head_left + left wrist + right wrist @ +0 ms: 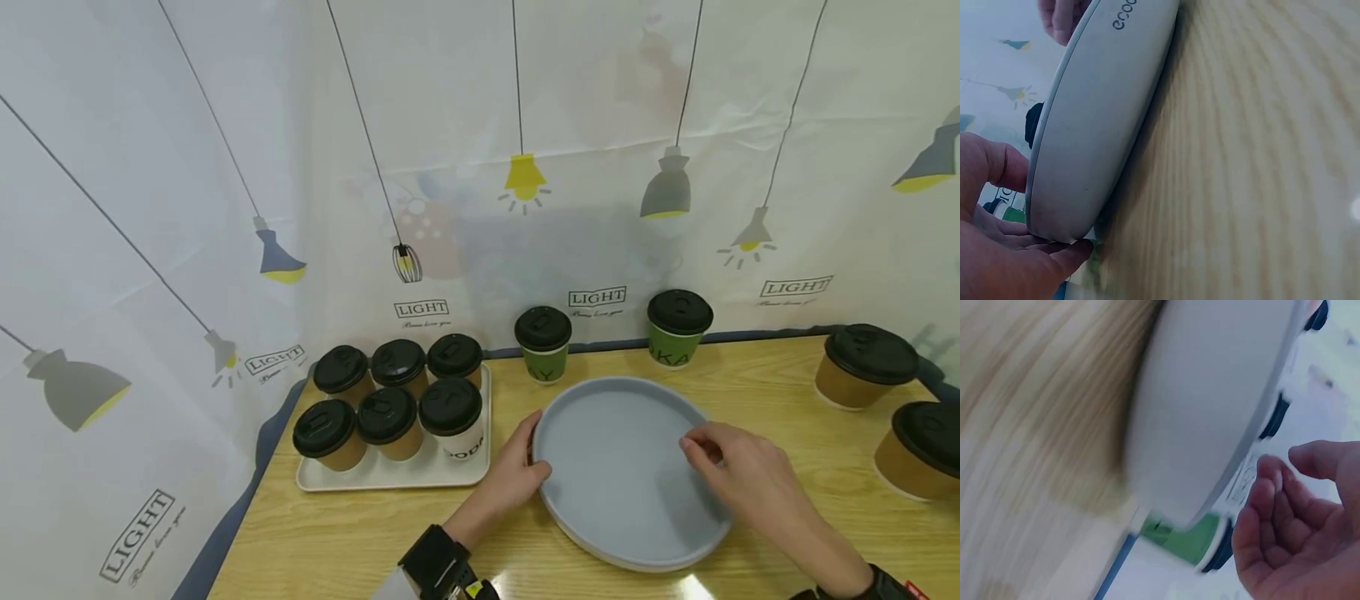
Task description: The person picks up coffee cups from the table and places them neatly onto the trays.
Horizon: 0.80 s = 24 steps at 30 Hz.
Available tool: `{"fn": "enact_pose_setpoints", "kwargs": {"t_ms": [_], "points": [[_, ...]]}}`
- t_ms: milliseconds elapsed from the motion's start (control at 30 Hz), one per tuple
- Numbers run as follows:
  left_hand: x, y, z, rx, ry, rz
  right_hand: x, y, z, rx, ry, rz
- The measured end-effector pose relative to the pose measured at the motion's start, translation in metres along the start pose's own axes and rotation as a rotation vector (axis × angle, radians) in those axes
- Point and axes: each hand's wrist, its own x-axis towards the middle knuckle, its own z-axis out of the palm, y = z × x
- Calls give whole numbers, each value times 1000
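A shallow round container point(622, 475), grey on top with a white side wall point(1097, 119) lettered "ecoc", lies on the wooden table. My left hand point(513, 462) grips its left rim, the thumb point(1009, 167) at the top edge and the fingers against the lower side. Over the right part of the grey top hovers my right hand point(746, 467), its fingers loosely curled with nothing between them. In the right wrist view, the right fingertips point(1269, 465) are apart from the white wall.
A white tray point(390, 477) with several black-lidded cups stands at the left. Two green cups point(543, 362) point(672, 346) stand behind the container. Brown cups point(855, 379) point(911, 467) stand at the right. A cloth printed with lamps point(480, 100) hangs behind the table.
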Motion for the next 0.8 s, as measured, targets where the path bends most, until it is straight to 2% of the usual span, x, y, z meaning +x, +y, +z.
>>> {"fn": "enact_pose_setpoints", "kwargs": {"t_ms": [200, 367, 467, 567, 667, 800], "points": [[-14, -4, -5, -6, 14, 16, 6, 33, -2, -64, -23, 87], [-24, -6, -9, -75, -3, 36, 9, 45, 2, -69, -69, 90], [-28, -7, -11, -96, 4, 34, 12, 49, 3, -53, -80, 68], [-30, -7, -12, -69, 37, 40, 17, 51, 3, -40, -90, 50], [-29, -9, -14, -47, 66, 42, 24, 51, 2, -43, -109, 41], [-25, -13, -18, -80, 65, 39, 37, 42, -1, -57, -142, 43]]}}
